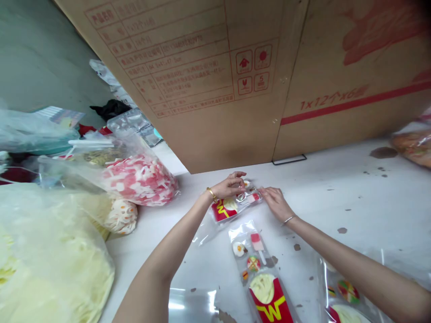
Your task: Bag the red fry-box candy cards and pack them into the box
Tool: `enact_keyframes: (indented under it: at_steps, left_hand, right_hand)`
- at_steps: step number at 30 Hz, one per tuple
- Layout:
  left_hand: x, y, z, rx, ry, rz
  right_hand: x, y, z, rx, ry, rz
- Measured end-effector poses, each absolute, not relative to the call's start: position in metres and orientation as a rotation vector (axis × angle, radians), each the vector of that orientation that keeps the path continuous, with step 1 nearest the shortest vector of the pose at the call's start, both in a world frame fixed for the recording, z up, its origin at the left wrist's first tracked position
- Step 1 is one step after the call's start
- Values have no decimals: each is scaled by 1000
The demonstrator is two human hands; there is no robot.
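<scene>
Between my hands lies a clear plastic bag (245,197) holding a red fries box piece (225,211) with a yellow W, a pink popsicle charm (253,197) and a fried-egg charm. My left hand (229,186), with a gold bracelet, is over the bag; its fingers are curled and pinched, and what they hold is hidden. At the bag's right end, my right hand (276,202) pinches the plastic between thumb and fingers. Nearer to me is a second filled bag (239,231), with fried-egg, popsicle, pizza and burger charms above a red fries box piece (272,305).
A large cardboard box (215,134) stands behind my hands. To the left are a bag of pink-and-white pieces (141,179), a bag of egg charms (123,216) and a big bag of pale yellow pieces (60,255). Another filled bag (336,287) lies under my right forearm.
</scene>
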State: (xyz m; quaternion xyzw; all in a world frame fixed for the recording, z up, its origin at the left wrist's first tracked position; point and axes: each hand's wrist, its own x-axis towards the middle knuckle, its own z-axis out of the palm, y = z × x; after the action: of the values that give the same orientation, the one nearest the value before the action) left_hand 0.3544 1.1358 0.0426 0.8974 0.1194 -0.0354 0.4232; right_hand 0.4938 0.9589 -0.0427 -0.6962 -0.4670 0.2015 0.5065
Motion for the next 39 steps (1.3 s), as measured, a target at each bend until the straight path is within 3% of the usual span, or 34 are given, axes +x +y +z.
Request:
enact_keyframes:
  at_steps: [7,13,20,23,27,32,39]
  left_hand:
    - [381,1130,46,2042,309,2]
    - [370,1123,102,2026,455,95]
    - [342,1073,170,1942,666,542]
    - [321,1032,160,1854,686,719]
    - [275,961,105,1562,895,952]
    - [236,876,28,1003,1193,679]
    - [250,818,48,1034,946,615]
  right_hand:
    - [475,967,-17,-1489,-1082,624]
    - [465,973,9,-1405,-790,619]
    - [421,912,97,-1039,-649,1308]
    - [414,879,105,-1059,-728,1291]
    - [414,845,71,-1386,-825,1216]
    - [393,819,16,-1705,-781,904]
    - [358,785,13,-1706,-720,840]
